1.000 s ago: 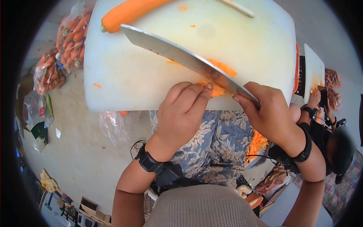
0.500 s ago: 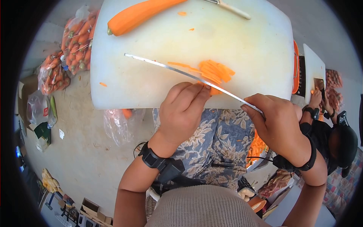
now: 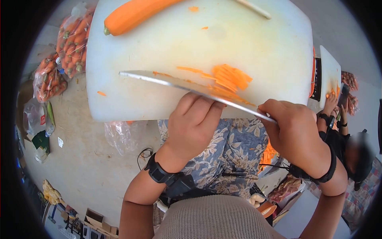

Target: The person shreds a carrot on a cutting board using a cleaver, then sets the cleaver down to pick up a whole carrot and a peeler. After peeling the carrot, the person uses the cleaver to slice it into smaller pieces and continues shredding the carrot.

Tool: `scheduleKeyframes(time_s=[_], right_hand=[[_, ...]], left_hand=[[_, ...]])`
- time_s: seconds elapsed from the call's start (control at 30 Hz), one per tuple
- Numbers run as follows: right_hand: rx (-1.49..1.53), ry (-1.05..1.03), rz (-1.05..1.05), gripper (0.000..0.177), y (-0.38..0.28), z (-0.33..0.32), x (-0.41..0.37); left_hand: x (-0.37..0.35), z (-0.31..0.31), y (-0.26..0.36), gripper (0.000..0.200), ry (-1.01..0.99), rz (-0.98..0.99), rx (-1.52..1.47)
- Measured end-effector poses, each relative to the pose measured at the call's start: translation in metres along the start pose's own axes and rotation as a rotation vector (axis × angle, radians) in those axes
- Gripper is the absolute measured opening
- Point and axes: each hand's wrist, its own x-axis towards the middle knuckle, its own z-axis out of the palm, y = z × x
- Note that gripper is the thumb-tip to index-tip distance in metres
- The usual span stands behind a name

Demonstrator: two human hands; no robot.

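Note:
My right hand point(image 3: 292, 129) grips a long knife point(image 3: 179, 85), its handle hidden in the fist. The blade slants across the near part of the white cutting board point(image 3: 159, 51), tilted so its flat side shows, with orange bits stuck to it. A pile of cut carrot strips point(image 3: 230, 77) lies just beyond the blade. My left hand point(image 3: 195, 123) has its fingers curled against the blade's near side, closed over carrot slices that are almost fully hidden. Farther off lie a whole peeled carrot point(image 3: 135, 16) and a white-handled tool point(image 3: 254, 8), cut off by the frame edge.
Bags of carrots point(image 3: 73, 47) stand on the floor at left. A plastic bag point(image 3: 125, 135) hangs below the board's near edge. Cut carrot point(image 3: 268, 155) fills a container beside my right leg. At right, another person's hands point(image 3: 330, 103) work at a second board point(image 3: 329, 71).
The knife has lifted slightly and rolled, so its flat side now shows. My left fingers stay close to the blade. The view has shifted a little.

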Motion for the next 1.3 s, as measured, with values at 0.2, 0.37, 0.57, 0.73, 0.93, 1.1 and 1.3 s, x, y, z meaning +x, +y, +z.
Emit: scheduleKeyframes(time_s=[0.2, 0.37, 0.57, 0.73, 0.93, 1.1, 1.3], right_hand=[[0.103, 0.043, -0.014, 0.011, 0.006, 0.019, 0.005], [0.234, 0.121, 0.038, 0.009, 0.013, 0.029, 0.003], [0.183, 0.177, -0.004, 0.012, 0.011, 0.019, -0.006], [0.149, 0.119, -0.001, 0.013, 0.005, 0.011, -0.017], [0.101, 0.043, 0.009, 0.018, 0.005, 0.013, -0.019], [0.027, -0.019, 0.016, 0.023, -0.004, 0.007, -0.012], [0.087, 0.066, -0.001, 0.023, -0.001, 0.026, -0.008]], left_hand=[[0.001, 0.000, -0.002, 0.023, 0.005, 0.003, -0.010], [0.004, 0.000, 0.003, 0.022, 0.014, -0.012, -0.033], [-0.001, 0.001, 0.002, 0.024, 0.040, -0.018, -0.054], [-0.004, -0.002, -0.002, 0.022, 0.031, 0.014, -0.041], [-0.007, -0.002, -0.003, 0.025, 0.021, 0.006, -0.060], [-0.006, -0.005, -0.002, 0.029, -0.001, 0.014, -0.026], [-0.004, -0.003, -0.001, 0.029, 0.022, 0.011, -0.019]])
